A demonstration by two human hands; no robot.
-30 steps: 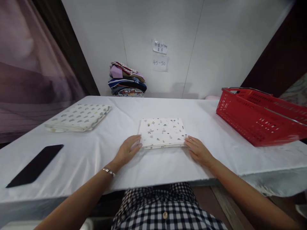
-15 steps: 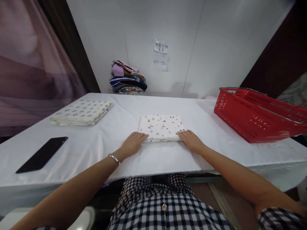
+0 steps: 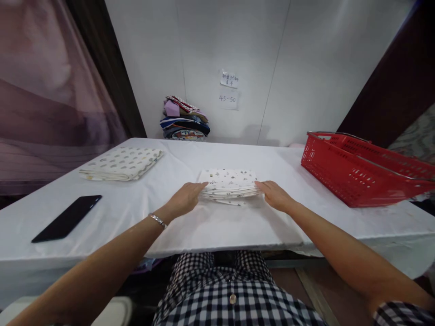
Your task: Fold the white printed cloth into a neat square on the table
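Head view: folded printed cloth [image 3: 228,183] sits between the two hands, at mid-table on the white table cover [image 3: 217,226]; left hand [image 3: 185,199] grips its left edge, right hand [image 3: 276,196] its right edge, fingers tucked at the sides, thumbs on top; near edge of the cloth looks raised off the cover, layers fanned; hands apart, each clamped on the cloth. Step judged: lifting the finished fold. Next move calls for level, even hold so layers do not slip. Beyond the left hand, a second folded cloth [image 3: 121,163]; nearer on that side, a dark phone [image 3: 67,218]; right of the right hand, a red basket [image 3: 360,170]; clothes pile [image 3: 184,123] far back by the wall.
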